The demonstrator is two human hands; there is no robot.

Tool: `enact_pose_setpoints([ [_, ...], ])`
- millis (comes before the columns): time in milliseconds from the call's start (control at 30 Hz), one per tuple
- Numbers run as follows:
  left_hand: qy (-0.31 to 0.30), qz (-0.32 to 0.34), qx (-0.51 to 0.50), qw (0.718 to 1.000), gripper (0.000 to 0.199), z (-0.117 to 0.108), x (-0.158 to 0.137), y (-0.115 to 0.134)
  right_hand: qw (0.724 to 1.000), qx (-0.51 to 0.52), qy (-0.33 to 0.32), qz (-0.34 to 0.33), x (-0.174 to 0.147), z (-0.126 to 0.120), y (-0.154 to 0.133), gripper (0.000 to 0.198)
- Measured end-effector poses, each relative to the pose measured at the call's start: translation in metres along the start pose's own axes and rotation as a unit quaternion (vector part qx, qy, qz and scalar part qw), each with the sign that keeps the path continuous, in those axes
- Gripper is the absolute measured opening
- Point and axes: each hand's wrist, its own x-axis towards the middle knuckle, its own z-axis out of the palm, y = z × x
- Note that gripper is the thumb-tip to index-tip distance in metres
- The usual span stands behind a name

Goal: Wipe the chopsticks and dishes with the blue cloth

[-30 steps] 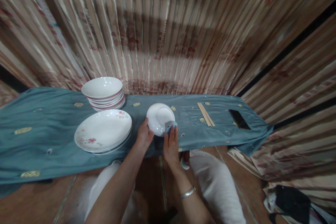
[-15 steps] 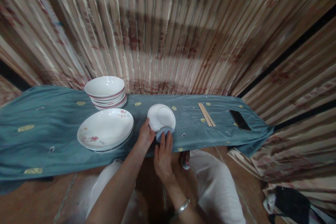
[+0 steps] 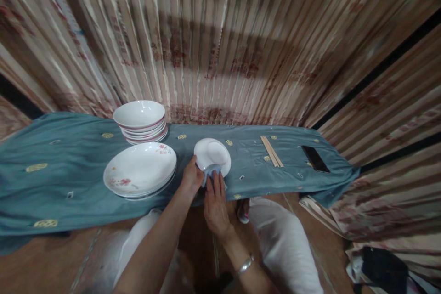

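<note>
A small round white dish (image 3: 211,151), with an inner ring showing on its upper side, is gripped at its left edge by my left hand (image 3: 191,176). The fingertips there wrap partly under the rim and out of sight. My right hand (image 3: 215,202) presses a light blue cloth (image 3: 211,171) against the dish's near edge, its fingers lying over the cloth. Left of my hands is a stack of large white plates (image 3: 141,167) with a red flower pattern. Behind those plates rises a stack of white bowls (image 3: 139,115) with red bands near the rims.
A teal patterned cloth (image 3: 248,161) covers the long narrow table. Several wooden chopsticks (image 3: 272,150) lie right of the dish, and a black phone (image 3: 315,158) rests farther right. A pleated curtain (image 3: 213,46) hangs behind the table. A dark bag (image 3: 382,268) sits on the floor at right.
My right hand and the blue cloth have slid slightly left and up along the dish's near edge. The cloth is bunched more. My left hand keeps its hold.
</note>
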Motion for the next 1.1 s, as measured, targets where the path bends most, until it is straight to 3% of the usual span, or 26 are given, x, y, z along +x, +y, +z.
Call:
enact_pose_setpoints([
  [367, -0.052, 0.013, 0.006, 0.999, 0.024, 0.002, -0.006, 0.006, 0.992, 0.005, -0.036, -0.119, 0.038, -0.017, 0.019, 0.054],
  [600, 0.027, 0.017, -0.011, 0.999, 0.03, 0.006, -0.014, 0.008, 0.981, -0.014, -0.054, -0.186, 0.074, -0.017, 0.02, 0.045],
  [800, -0.013, 0.039, -0.03, 0.999, 0.031, 0.005, -0.013, 0.006, 0.973, -0.016, -0.073, -0.217, 0.102, -0.022, 0.021, 0.043],
  [1100, -0.086, 0.077, -0.017, 0.993, 0.032, 0.007, -0.001, 0.003, 0.978, -0.017, -0.045, -0.203, 0.143, -0.022, 0.029, 0.038],
])
